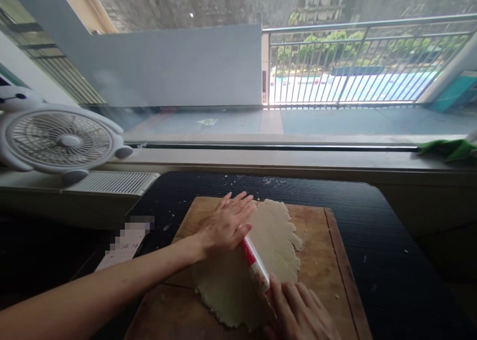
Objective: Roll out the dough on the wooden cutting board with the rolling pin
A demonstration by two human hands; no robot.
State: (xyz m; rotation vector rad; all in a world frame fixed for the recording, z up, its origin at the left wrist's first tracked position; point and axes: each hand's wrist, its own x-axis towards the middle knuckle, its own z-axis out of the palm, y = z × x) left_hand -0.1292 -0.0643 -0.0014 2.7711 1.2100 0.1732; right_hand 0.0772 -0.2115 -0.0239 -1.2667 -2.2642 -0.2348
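The dough lies as a thin, ragged sheet on the board, which rests on the dark worktop. A red and clear tube lies across the sheet between the person's two hands. The left hand is spread flat with its palm over the tube's far end, not clenched round it. The right hand bears on the near end with bent fingers; whether they close round it cannot be told.

The step looks like rolling the sheet out. To do it well, both hands should press evenly, so that neither end of the tube digs in, and the palms should let it turn rather than drag. The far right margin is already split into tabs, so lighter strokes there seem wise, with more weight kept for the middle. Turning the tube between strokes would help even the shape.

The tube lies flat, its long axis slanting from far left to near right. Its red part is toward the left hand, its printed part toward the right. The sheet itself seems longest from the far edge toward the person, though the left arm hides part of it.
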